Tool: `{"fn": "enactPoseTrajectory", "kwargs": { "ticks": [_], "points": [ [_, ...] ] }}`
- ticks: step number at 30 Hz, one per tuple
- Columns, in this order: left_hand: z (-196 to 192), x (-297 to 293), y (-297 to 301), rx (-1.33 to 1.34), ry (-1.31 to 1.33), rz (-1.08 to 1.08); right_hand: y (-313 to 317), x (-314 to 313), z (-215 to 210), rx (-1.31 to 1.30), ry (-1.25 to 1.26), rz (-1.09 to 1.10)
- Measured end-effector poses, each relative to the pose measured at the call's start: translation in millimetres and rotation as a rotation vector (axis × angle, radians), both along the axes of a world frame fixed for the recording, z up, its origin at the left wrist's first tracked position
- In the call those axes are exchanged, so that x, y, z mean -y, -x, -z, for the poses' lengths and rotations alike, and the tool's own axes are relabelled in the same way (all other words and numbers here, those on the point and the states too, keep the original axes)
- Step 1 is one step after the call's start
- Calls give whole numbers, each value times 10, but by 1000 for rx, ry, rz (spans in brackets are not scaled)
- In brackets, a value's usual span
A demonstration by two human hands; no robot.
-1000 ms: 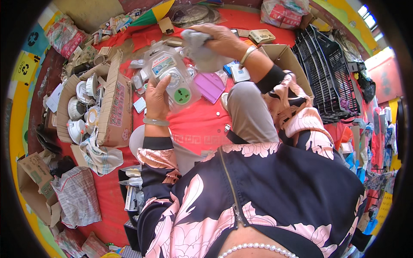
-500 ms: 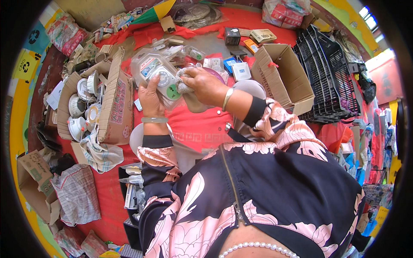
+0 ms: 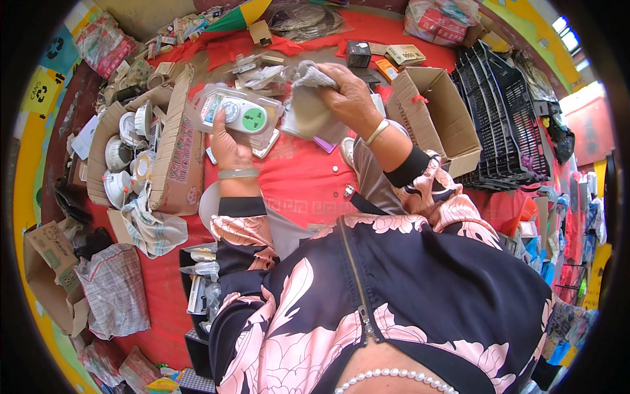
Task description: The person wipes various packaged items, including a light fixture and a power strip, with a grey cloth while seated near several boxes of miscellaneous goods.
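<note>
My left hand (image 3: 230,146) is closed on the near edge of a see-through plastic blister pack, its thumb pressed on the front. Inside the pack sits a white plug-in timer socket (image 3: 253,119) with a dial and a round green socket face. To its right, my right hand (image 3: 354,98) grips a grey cloth (image 3: 307,100), which hangs down in a loose fold, apart from the pack. Behind the cloth, a purple item (image 3: 324,144) shows in part on the red covering. Most of my right fingers are hidden by the cloth and the back of the hand.
An open carton (image 3: 178,164) of white round fittings stands at left, a striped cloth (image 3: 156,230) draped by it. Right of my hands are an empty cardboard box (image 3: 436,118) and a black plastic crate (image 3: 499,118). Small packaged goods (image 3: 262,75) lie beyond, over a red covering (image 3: 295,187).
The cloth has come off the pack, lifted up and to the right by my right hand, and now hangs unfolded. The pack has turned clockwise to lie more level in my left hand.
</note>
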State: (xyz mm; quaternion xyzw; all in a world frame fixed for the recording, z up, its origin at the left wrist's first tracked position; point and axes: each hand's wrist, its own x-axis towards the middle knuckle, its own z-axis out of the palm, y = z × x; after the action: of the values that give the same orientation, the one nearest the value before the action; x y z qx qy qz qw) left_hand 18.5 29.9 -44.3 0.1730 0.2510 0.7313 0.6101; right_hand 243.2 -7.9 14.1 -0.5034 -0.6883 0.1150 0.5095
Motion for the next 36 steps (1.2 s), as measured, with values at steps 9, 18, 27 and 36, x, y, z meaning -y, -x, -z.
{"fn": "enactPoseTrajectory", "kwargs": {
  "ticks": [9, 18, 27, 36],
  "points": [
    [312, -155, 83, 137, 125, -49, 890, 387, 598, 399, -120, -109],
    [12, -16, 124, 147, 66, -92, 253, 193, 322, -409, 667, -492],
    [-113, 149, -153, 125, -94, 132, 325, 207, 242, -1110, 785, -554],
    [72, 102, -279, -39, -69, 312, 315, 189, 141, 209, -260, -35]
  ]
}}
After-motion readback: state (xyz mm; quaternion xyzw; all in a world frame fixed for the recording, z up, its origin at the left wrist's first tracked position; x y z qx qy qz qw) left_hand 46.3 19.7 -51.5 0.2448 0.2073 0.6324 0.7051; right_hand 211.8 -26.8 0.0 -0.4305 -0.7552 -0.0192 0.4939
